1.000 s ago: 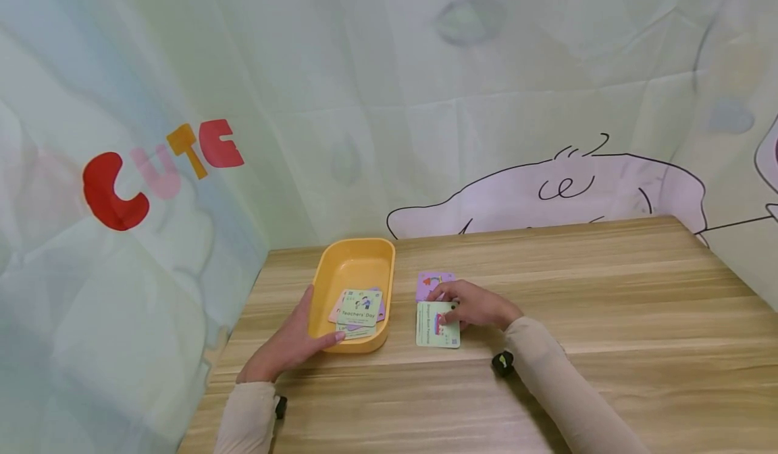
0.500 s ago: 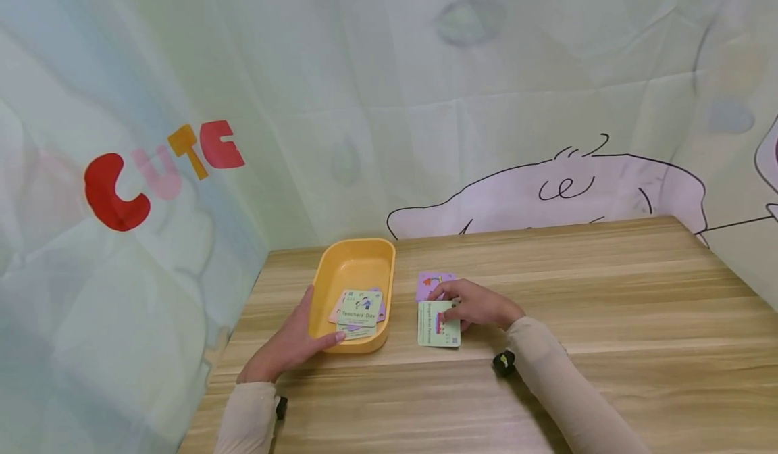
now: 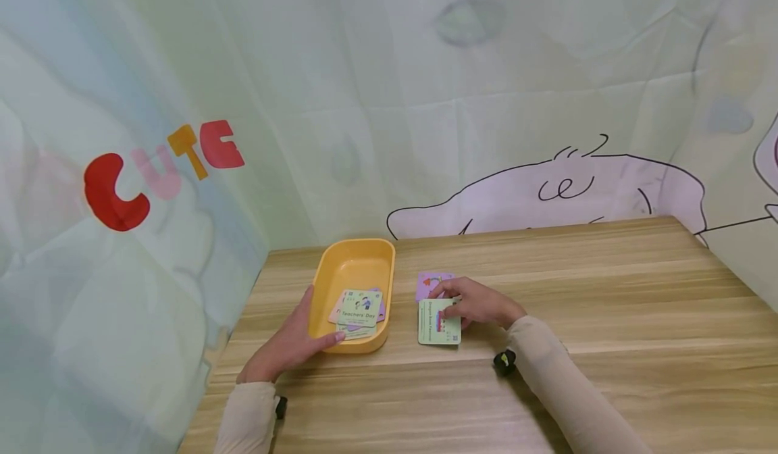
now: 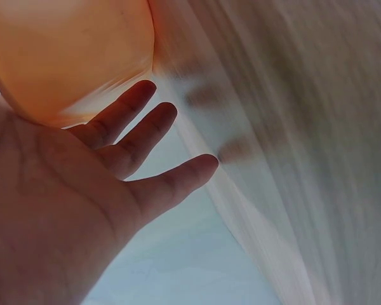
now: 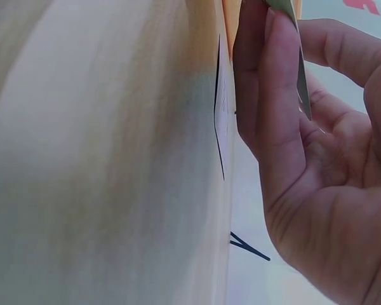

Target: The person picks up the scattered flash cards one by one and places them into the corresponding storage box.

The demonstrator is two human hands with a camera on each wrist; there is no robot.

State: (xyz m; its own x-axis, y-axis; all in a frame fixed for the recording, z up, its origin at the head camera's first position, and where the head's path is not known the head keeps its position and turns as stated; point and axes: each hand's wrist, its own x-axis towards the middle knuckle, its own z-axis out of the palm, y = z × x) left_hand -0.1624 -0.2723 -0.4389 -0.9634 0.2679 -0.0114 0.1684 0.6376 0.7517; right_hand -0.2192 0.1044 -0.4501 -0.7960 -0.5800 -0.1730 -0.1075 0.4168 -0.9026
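Observation:
In the head view my left hand [image 3: 293, 338] holds the yellow plastic tray [image 3: 381, 338] at its near left corner, thumb over the rim and fingers along the outside wall. The left wrist view shows its fingers [image 4: 136, 136] stretched beneath the tray [image 4: 82, 44]. Several cards lie inside, a green "Teachers' Day" card [image 3: 360, 307] on top. My right hand [image 3: 480, 303] pinches a green "Dragon Boat Festival" card [image 3: 430, 325]; in the right wrist view this card [image 5: 302, 76] stands between thumb and fingers, off the table. A purple card [image 3: 427, 285] lies behind, partly covered.
The wood-grain table [image 3: 583, 271] runs far to the right. A printed curtain [image 3: 377, 136] hangs along its back and left sides, close behind the tray. Black wrist cameras [image 3: 504, 363] sit at both sleeves.
The right hand has raised the green card slightly and shifted it a little right and away from me. The left hand and tray have stayed in place.

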